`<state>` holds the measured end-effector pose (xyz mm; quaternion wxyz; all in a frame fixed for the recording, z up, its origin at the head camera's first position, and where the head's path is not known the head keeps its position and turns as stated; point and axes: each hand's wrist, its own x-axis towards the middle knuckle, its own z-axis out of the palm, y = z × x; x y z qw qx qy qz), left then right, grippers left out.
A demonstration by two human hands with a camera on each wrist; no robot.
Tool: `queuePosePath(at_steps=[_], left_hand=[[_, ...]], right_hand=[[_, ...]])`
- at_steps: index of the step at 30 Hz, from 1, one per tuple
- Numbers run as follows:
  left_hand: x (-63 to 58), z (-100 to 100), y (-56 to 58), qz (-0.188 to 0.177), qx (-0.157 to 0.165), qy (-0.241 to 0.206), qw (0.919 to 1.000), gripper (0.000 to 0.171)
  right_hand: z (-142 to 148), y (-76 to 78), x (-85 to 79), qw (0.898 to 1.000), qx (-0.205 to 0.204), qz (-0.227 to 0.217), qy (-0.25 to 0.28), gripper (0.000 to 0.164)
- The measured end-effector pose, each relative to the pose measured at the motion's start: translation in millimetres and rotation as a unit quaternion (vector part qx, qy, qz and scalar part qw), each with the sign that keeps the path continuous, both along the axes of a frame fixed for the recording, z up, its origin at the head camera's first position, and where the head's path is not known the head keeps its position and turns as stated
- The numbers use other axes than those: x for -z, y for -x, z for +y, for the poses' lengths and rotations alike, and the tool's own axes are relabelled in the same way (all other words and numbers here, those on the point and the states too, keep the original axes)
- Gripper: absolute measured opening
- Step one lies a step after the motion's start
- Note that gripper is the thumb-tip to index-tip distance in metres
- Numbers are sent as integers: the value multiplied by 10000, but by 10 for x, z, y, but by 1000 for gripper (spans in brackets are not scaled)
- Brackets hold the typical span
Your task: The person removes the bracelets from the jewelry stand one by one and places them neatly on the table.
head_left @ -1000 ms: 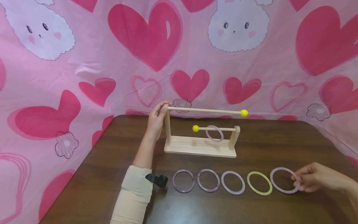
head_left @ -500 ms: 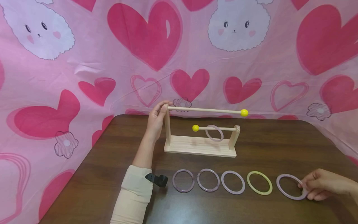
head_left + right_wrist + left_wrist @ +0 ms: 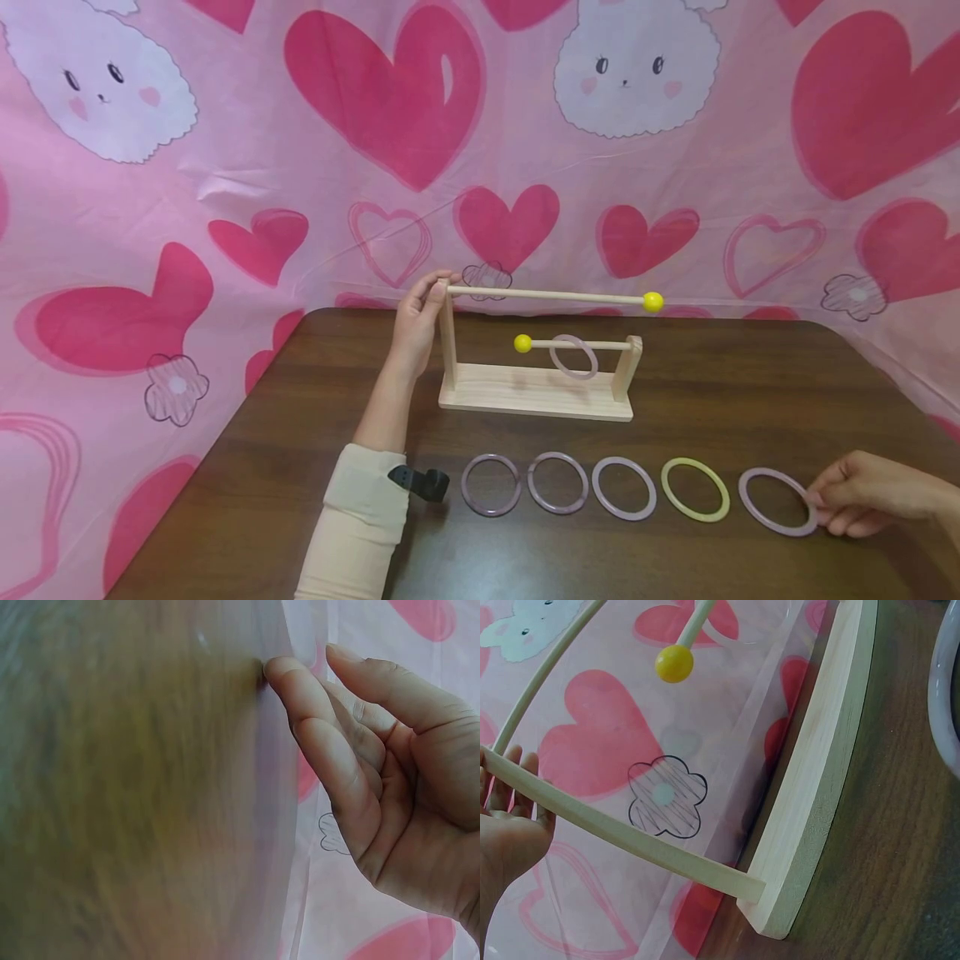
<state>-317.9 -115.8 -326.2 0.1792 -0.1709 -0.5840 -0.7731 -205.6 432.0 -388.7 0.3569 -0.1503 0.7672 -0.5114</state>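
Observation:
In the head view my left hand (image 3: 416, 325) grips the top of the tall post of a wooden stand (image 3: 536, 404). Its fingers show behind that post (image 3: 622, 821) in the left wrist view. My right hand (image 3: 873, 496) pinches the right edge of a pale purple ring (image 3: 767, 472) low over the table. In the right wrist view, the thumb and forefinger of the right hand (image 3: 382, 757) lie near a pale rim (image 3: 300, 634). Another pale purple ring (image 3: 583, 377) hangs on the stand's lower rod, which ends in a yellow ball (image 3: 522, 343).
Left of the held ring lie a yellow ring (image 3: 705, 520) and three purple rings, the leftmost ring (image 3: 490, 513) near the black strap (image 3: 420, 482) on my left wrist. The upper rod (image 3: 547, 295) juts rightward to a yellow ball (image 3: 653, 302). A pink heart-patterned cloth (image 3: 517, 150) hangs behind the table (image 3: 787, 392).
My right hand has moved the pale purple ring slightly right and toward me, away from the yellow ring. My left hand stays on the post.

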Motion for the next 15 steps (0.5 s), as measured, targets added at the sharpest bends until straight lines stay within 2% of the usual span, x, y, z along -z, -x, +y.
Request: queuePosePath(at_steps=[9,15], left_hand=[[0,-2,0,-29,1,15,10000,21],[28,-10,0,307,79,0,9995,26]], right_hand=[[29,1,2,10000,67,11,-28,23],[47,8,-6,9991,122,398,-3,22]])
